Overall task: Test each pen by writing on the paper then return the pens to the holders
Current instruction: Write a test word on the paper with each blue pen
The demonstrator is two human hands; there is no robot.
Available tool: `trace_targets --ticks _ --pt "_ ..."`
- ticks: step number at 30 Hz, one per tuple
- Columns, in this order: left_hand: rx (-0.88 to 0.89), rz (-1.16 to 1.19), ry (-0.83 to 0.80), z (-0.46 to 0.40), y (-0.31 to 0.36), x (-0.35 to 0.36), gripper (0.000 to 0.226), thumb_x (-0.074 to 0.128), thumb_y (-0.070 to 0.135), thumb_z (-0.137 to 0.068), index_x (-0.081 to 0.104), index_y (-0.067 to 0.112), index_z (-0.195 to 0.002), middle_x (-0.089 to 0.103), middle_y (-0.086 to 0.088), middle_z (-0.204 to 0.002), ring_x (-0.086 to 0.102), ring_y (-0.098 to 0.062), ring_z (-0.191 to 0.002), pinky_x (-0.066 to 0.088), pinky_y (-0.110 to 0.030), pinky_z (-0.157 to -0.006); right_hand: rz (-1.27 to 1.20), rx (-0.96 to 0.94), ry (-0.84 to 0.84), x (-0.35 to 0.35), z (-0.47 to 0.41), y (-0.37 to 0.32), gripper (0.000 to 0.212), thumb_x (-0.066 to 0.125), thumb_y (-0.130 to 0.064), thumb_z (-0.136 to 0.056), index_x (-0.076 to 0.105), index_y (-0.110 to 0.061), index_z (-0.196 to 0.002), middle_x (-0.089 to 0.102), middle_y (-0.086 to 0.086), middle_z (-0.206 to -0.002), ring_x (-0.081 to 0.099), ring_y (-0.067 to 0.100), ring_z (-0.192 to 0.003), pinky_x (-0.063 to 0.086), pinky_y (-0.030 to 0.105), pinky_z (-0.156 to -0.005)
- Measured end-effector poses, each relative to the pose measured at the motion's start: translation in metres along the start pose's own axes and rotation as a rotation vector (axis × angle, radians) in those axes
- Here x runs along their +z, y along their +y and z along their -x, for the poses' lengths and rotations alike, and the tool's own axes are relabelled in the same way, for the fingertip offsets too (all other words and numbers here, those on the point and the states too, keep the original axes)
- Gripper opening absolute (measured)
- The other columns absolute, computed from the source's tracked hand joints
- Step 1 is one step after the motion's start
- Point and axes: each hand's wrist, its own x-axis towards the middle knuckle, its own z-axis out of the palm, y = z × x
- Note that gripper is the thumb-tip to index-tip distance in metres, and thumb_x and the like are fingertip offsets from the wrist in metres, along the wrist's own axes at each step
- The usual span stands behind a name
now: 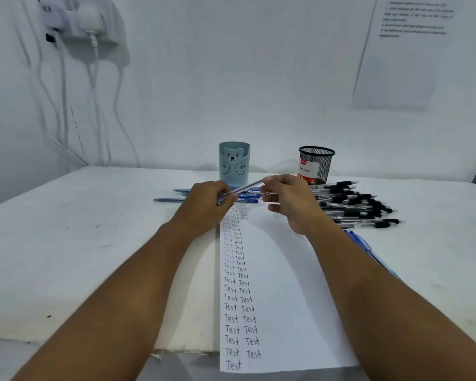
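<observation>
A white paper sheet lies lengthwise on the table, with two columns of "Test" written down its left side. Both hands hold one slim blue pen in the air above the sheet's far end. My left hand grips its lower end and my right hand pinches its upper end. Behind them stand a pale blue bear holder and a black mesh holder. Blue pens lie by the bear holder. A heap of black pens lies to the right.
A blue pen packet lies under my right forearm at the sheet's right edge. The white table ends against a white wall. Chargers and cables hang at the upper left. A printed sheet is stuck on the wall at upper right.
</observation>
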Motion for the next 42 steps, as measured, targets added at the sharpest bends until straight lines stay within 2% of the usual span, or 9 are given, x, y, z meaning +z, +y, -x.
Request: trace_targets --ticks 7,11,18,24,27,32,35,38,42 --pt "0.024 0.062 -0.115 0.008 0.011 0.0 0.018 0.046 0.021 -0.099 0.062 0.014 -0.104 0.059 0.003 -0.077 0.051 -0.007 -0.067 0.035 -0.017 -0.058 -0.1 0.045 0.018 0.005 0.005 -0.002 0.018 0.061 -0.023 -0.098 0.065 -0.007 -0.104 0.068 0.004 -0.089 0.06 0.015 -0.072 0.051 0.026 -0.062" --pt "0.085 -0.033 -0.154 0.01 0.014 0.002 0.026 0.039 0.029 -0.102 0.057 0.014 -0.093 0.051 0.007 -0.064 0.046 -0.006 -0.057 0.029 -0.028 -0.054 -0.132 0.077 0.015 0.005 0.009 0.0 0.021 0.063 -0.025 -0.096 0.067 -0.006 -0.105 0.067 0.003 -0.087 0.059 0.014 -0.069 0.049 0.025 -0.06" --pt "0.127 -0.058 -0.172 0.012 0.021 0.003 0.026 0.038 0.029 -0.103 0.058 0.014 -0.095 0.054 0.004 -0.065 0.049 -0.015 -0.06 0.036 -0.033 -0.056 -0.112 0.094 0.002 0.003 0.017 0.002 0.017 0.062 -0.025 -0.097 0.065 -0.009 -0.1 0.064 0.002 -0.085 0.054 0.014 -0.068 0.044 0.025 -0.057" --pt "0.076 -0.047 -0.136 0.014 0.016 -0.001 0.032 0.04 0.041 -0.101 0.058 0.03 -0.126 0.069 -0.001 -0.084 0.061 -0.017 -0.077 0.05 -0.038 -0.073 -0.18 0.091 -0.013 0.002 0.019 0.0 0.012 0.059 -0.02 -0.099 0.062 -0.008 -0.097 0.06 0.006 -0.086 0.051 0.015 -0.064 0.04 0.024 -0.052" --pt "0.034 -0.041 -0.133 0.015 0.018 -0.003 0.034 0.042 0.046 -0.099 0.059 0.036 -0.126 0.057 0.01 -0.065 0.051 -0.004 -0.063 0.04 -0.028 -0.061 -0.27 0.075 -0.023 0.006 0.019 -0.002 0.013 0.052 -0.017 -0.102 0.055 -0.004 -0.104 0.061 0.01 -0.085 0.057 0.018 -0.061 0.046 0.025 -0.051" --pt "-0.144 0.003 -0.027 0.016 0.003 -0.01 0.024 0.051 0.041 -0.097 0.067 0.026 -0.107 0.054 0.009 -0.062 0.049 -0.005 -0.059 0.034 -0.024 -0.055 -0.524 0.072 0.061 0.003 0.013 -0.007 0.004 0.043 -0.008 -0.105 0.038 -0.008 -0.105 0.067 0.027 -0.087 0.068 0.031 -0.064 0.059 0.032 -0.058" --pt "-0.178 -0.047 -0.064 0.017 -0.007 -0.015 0.01 0.061 0.024 -0.091 0.071 0.022 -0.089 0.054 0.014 -0.066 0.05 -0.004 -0.064 0.035 -0.023 -0.06 -0.384 0.015 0.044 -0.003 0.012 -0.001 0.034 0.055 0.012 -0.093 0.036 -0.009 -0.112 0.06 0.021 -0.088 0.063 0.025 -0.064 0.06 0.03 -0.064" --pt "-0.185 -0.045 -0.12 0.016 -0.008 -0.014 0.004 0.07 0.027 -0.085 0.071 0.029 -0.082 0.06 0.013 -0.077 0.056 -0.01 -0.08 0.045 -0.028 -0.075 -0.133 0.01 -0.024 0.002 0.017 0.005 0.018 0.058 0.001 -0.096 0.047 -0.003 -0.11 0.055 0.013 -0.086 0.058 0.019 -0.059 0.051 0.027 -0.053" --pt "-0.178 -0.059 -0.14 0.016 -0.007 -0.013 0.006 0.075 0.029 -0.081 0.077 0.026 -0.086 0.067 0.01 -0.089 0.059 -0.011 -0.091 0.047 -0.03 -0.085 -0.035 0.028 -0.066 0.012 0.018 0.01 0.013 0.057 -0.008 -0.099 0.044 -0.01 -0.101 0.057 0.015 -0.09 0.06 0.024 -0.062 0.051 0.032 -0.058"
